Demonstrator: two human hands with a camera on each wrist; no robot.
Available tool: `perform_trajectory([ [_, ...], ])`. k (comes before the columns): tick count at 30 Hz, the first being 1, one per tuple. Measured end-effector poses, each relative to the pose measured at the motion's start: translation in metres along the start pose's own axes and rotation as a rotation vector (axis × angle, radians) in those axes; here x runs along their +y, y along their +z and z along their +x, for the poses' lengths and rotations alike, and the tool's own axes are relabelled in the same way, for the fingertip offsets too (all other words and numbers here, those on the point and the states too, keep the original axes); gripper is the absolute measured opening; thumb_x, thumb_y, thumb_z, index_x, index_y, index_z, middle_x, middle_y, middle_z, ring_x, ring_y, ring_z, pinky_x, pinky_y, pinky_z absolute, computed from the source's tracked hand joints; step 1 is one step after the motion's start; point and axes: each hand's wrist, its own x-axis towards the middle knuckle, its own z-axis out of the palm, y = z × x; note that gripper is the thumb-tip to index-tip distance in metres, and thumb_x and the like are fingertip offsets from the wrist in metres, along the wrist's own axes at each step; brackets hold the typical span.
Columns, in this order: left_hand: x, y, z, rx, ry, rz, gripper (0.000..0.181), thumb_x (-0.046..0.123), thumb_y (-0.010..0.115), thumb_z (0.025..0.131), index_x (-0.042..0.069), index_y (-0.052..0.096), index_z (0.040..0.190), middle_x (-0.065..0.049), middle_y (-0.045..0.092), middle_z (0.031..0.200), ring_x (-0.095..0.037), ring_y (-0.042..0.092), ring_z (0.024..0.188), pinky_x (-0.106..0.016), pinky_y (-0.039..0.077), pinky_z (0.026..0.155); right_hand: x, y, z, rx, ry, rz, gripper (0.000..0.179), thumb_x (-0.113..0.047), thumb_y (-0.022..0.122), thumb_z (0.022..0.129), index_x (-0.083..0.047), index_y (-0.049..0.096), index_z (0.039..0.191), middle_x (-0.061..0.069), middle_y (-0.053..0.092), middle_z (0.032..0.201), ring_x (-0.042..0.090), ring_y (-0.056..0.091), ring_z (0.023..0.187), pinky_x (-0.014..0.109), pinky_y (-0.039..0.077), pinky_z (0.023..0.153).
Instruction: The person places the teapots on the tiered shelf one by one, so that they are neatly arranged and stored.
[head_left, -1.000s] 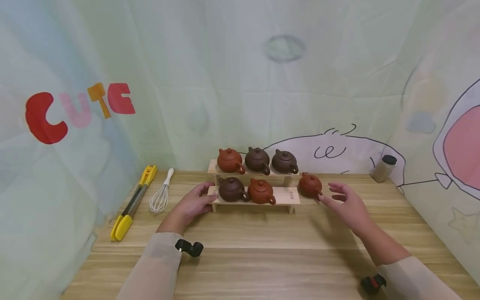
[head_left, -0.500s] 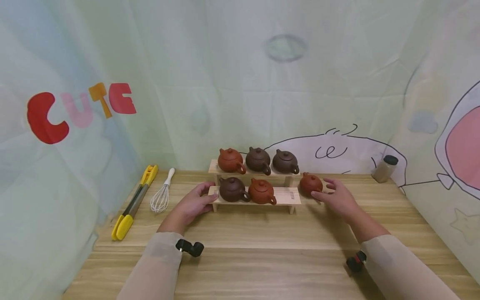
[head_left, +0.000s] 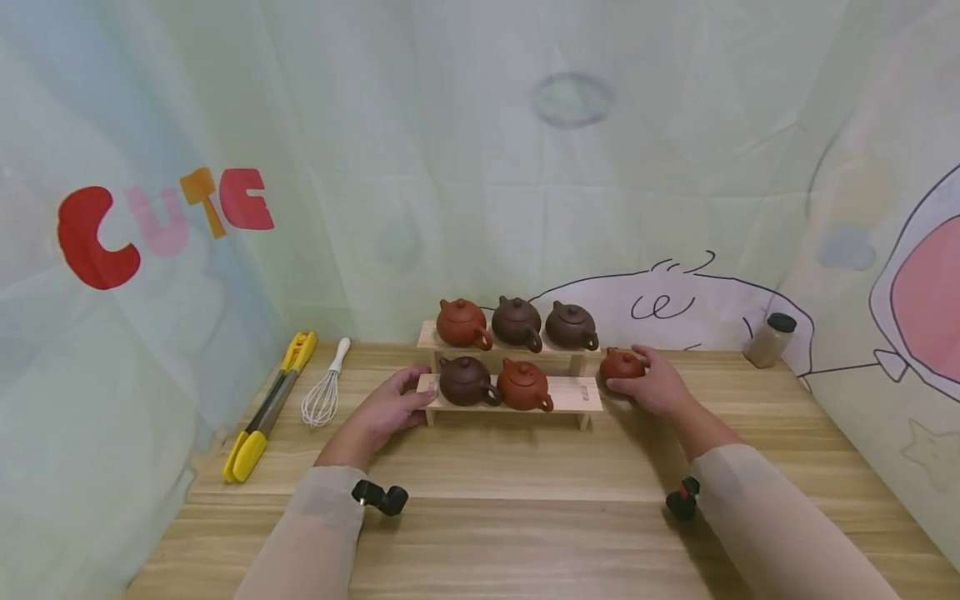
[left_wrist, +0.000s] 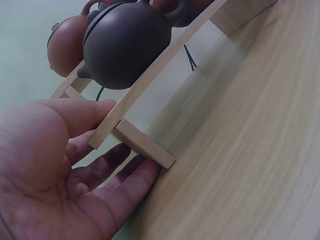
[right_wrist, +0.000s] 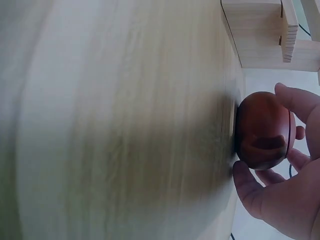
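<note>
In the head view, my left hand [head_left: 390, 406] grips the left end of the two-tier wooden stand [head_left: 562, 390]. The left wrist view shows the thumb on the lower shelf's end and fingers around its leg [left_wrist: 145, 143]. My right hand [head_left: 660, 385] has its thumb and fingers around a reddish-brown teapot [head_left: 621, 363] standing on the table right of the stand. In the right wrist view, fingers lie along both sides of that teapot [right_wrist: 262, 122]. On the lower shelf are a dark brown teapot [head_left: 465, 382] and a reddish one [head_left: 522, 383].
The upper shelf carries a reddish teapot [head_left: 461, 322] and two dark ones, one in the middle [head_left: 516, 322]. Yellow-tipped tongs [head_left: 270, 408] and a white whisk [head_left: 324, 390] lie at left. A black-lidded jar [head_left: 770, 340] stands at back right, by the curtain [head_left: 487, 208].
My right hand has moved left, from beside the teapot's handle to around its body. The left hand stays on the stand, and the teapots keep their places.
</note>
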Motion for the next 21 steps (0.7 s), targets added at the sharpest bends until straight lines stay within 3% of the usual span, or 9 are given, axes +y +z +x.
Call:
perform_trajectory([
  [11,0.001,0.001,-0.002,0.002,-0.002,0.007,0.062,0.016,0.058,0.111,0.006,0.030,0.165,-0.023,0.011,0.179,-0.041,0.046,0.151,-0.059,0.044,0.123,0.001,0.005,0.003,0.036,-0.011,-0.001,0.084,-0.028,0.081,0.095,-0.001,0.038,0.161,0.034,0.043,0.161,0.052,0.046,0.146,0.064,0.038,0.125],
  [21,0.000,0.000,-0.002,-0.004,0.004,0.008,0.063,0.016,0.059,0.111,0.005,0.030,0.165,-0.023,0.012,0.179,-0.040,0.048,0.149,-0.060,0.044,0.123,0.005,0.002,-0.013,0.066,-0.012,0.040,0.086,-0.032,0.083,0.094,-0.008,0.039,0.164,0.027,0.042,0.166,0.049,0.045,0.148,0.064,0.037,0.126],
])
